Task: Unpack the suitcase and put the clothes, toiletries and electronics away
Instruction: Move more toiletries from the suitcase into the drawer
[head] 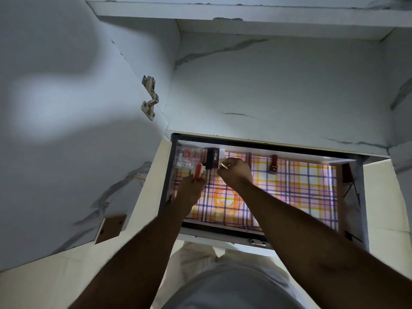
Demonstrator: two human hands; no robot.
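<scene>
An open drawer (pixel 361 197) lined with checked pink, yellow and purple paper sits inside a white marble-look wardrobe. My left hand (pixel 189 190) holds a small red bottle (pixel 198 171) upright near the drawer's back left corner. My right hand (pixel 235 172) pinches a small gold-coloured tube (pixel 224 166) just right of that. A clear packet of red cosmetics (pixel 186 156) and a dark box (pixel 211 158) lie in the back left corner. A dark red nail polish bottle (pixel 273 165) and another red tube (pixel 249 157) lie along the back edge.
The wardrobe door (pixel 66 130) stands open on the left, with a metal hinge (pixel 149 97). A shelf edge (pixel 245 18) runs above. The drawer's front rail (pixel 223 233) is close to my body, with a metal latch (pixel 257 243).
</scene>
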